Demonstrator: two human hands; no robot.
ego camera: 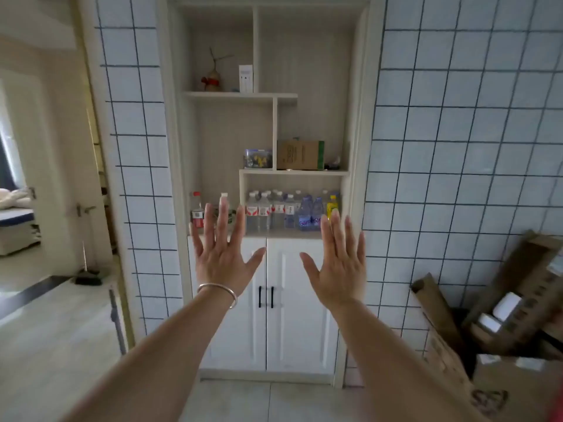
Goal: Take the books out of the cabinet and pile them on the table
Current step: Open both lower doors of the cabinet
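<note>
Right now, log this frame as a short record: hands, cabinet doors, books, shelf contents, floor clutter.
left hand: open, fingers spread, holding nothing
right hand: open, fingers spread, holding nothing
cabinet doors: both closed, black handles at centre
books: none visible
shelf: water bottles, cardboard box
floor, right: cardboard boxes

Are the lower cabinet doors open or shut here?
Shut. Both white cabinet doors sit flush, edges meeting at the centre beside the black handles; neither hand touches them.
</note>
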